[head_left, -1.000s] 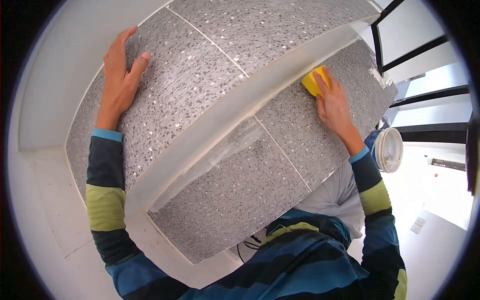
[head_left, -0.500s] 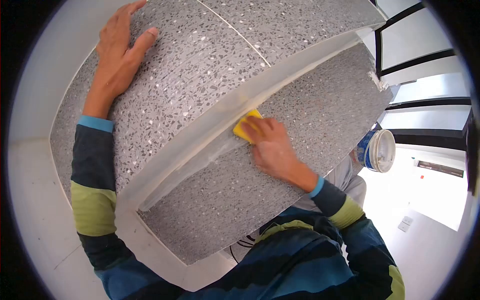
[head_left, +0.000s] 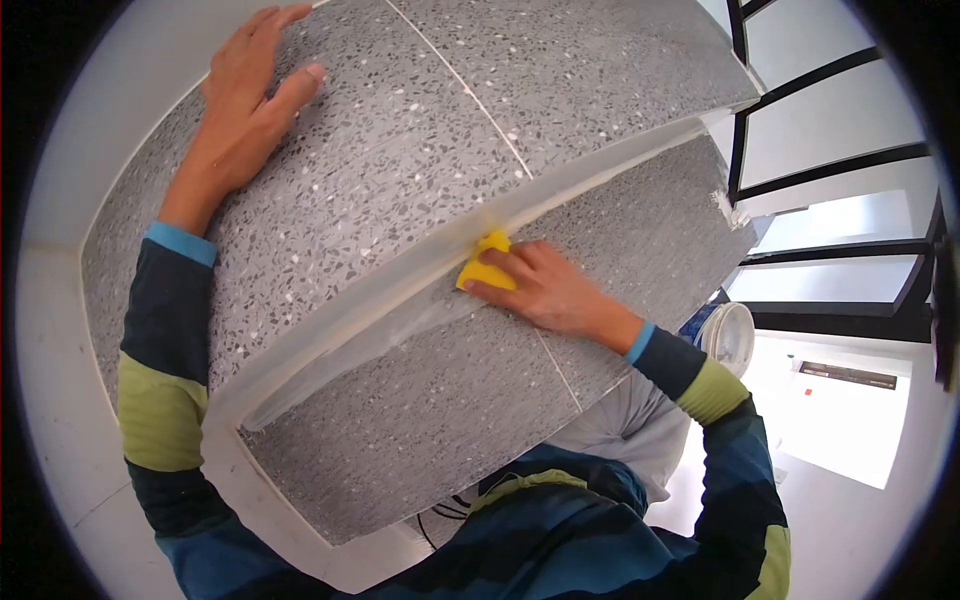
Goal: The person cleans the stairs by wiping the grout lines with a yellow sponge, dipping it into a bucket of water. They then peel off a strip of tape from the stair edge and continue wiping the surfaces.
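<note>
My right hand (head_left: 535, 287) grips a yellow sponge (head_left: 487, 262). The sponge is at the foot of a pale riser strip (head_left: 340, 318), where the strip meets the lower speckled grey step (head_left: 430, 400). A whitish smear (head_left: 360, 355) runs along that joint, to the left of the sponge. Up on the higher speckled step (head_left: 370, 130), my left hand (head_left: 245, 105) rests with thumb and fingers apart near the white wall, holding nothing.
White wall (head_left: 60, 300) borders the steps on the left. Black-framed railing panels (head_left: 810, 110) stand at the right end. Beyond the lower step's right edge is a white and blue bucket (head_left: 730, 338). Dark cables (head_left: 440, 515) show near my body.
The view has shifted, so the bucket and railing appear further left. My right hand still holds the sponge at the joint, its wrist turned flatter. My left hand stays on the upper step.
</note>
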{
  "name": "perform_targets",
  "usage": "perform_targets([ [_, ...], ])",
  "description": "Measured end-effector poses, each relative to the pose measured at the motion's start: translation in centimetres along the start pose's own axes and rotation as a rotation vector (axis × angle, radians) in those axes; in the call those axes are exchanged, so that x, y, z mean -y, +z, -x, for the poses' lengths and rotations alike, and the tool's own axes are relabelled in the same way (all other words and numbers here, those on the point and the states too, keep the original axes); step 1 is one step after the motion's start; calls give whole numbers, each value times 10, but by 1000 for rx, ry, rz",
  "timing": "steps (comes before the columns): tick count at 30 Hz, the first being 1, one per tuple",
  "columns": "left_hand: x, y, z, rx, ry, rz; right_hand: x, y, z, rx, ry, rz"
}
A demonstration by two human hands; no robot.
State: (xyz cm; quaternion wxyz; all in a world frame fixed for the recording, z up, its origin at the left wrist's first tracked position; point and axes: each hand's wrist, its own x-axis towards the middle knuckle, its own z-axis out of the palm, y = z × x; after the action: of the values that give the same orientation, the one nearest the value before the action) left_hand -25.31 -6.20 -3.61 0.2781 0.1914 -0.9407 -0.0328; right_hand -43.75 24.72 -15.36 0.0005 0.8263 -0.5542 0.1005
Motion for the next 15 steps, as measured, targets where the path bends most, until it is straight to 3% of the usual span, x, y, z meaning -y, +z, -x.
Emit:
perform_targets([
  [1,12,5,-1,-110,142,-42,-8,4,5,2,1,4],
  [3,16,6,-1,-105,111,-50,-39,9,18,-83,-13,40],
  [5,4,2,5,-84,71,-52,-91,-5,49,54,295,-20],
  [7,-29,-17,1,107,-146,116,-146,-18,104,-56,463,225],
  [10,-44,-22,-6,240,-327,27,-149,-51,119,-80,414,370],
  [11,-31,-13,-4,244,-323,32,-129,-51,103,-72,370,255],
  [13,13,10,-1,-110,101,-25,-74,-33,59,-130,200,51],
  [15,15,8,0,-92,87,-44,-31,-7,25,-101,55,-68],
])
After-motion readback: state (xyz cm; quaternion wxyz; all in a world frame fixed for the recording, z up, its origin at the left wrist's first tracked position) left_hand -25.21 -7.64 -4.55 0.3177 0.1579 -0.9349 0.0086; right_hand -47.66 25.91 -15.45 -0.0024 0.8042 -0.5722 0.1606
